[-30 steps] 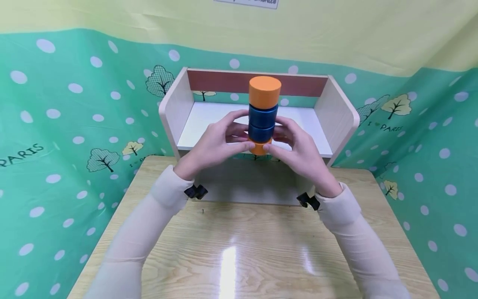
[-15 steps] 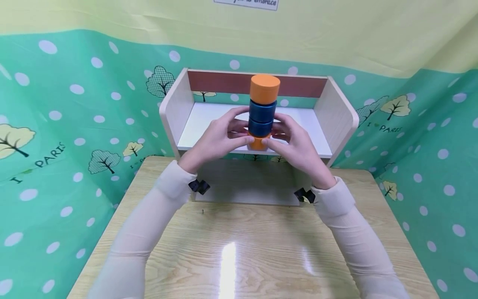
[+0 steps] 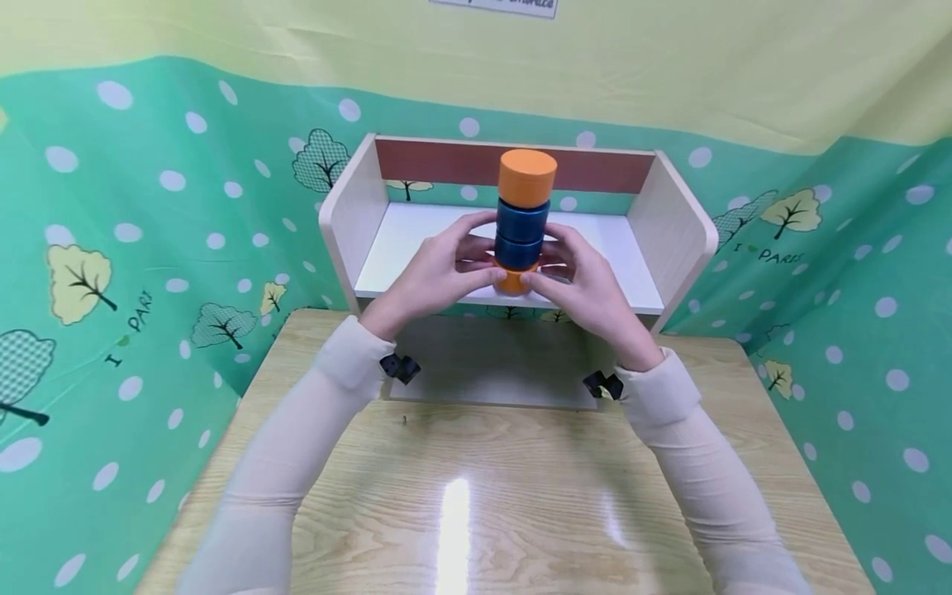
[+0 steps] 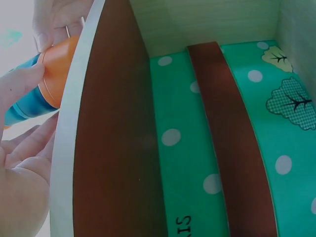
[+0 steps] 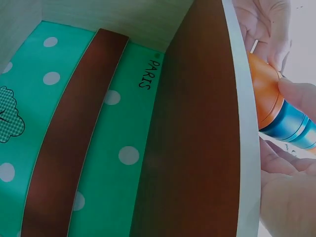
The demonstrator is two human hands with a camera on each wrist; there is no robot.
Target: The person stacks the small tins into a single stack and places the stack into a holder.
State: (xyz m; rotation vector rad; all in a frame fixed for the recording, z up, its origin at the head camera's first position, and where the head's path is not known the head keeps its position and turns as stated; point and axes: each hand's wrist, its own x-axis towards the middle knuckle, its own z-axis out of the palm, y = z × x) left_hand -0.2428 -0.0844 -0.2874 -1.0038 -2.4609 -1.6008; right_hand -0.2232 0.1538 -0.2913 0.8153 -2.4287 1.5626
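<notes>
An upright column has an orange top, two dark blue bands and an orange base; whether it is one piece or several stacked pieces I cannot tell. From the left, my left hand holds its lower part, thumb on the orange base and fingers curled behind. My right hand mirrors this grip on the right side. The base appears at the front edge of a white shelf; contact with it is unclear. In the left wrist view, the orange end shows past a board, as does the orange end in the right wrist view.
The shelf unit has pale side panels left and right and a dark red back rail. It stands on a light wooden table. Dotted green curtain surrounds the table at the back and sides.
Both hands and the column have shifted slightly away from me, toward the shelf, mostly in the first half second. The grip looks the same. The curtain at left has shifted.
</notes>
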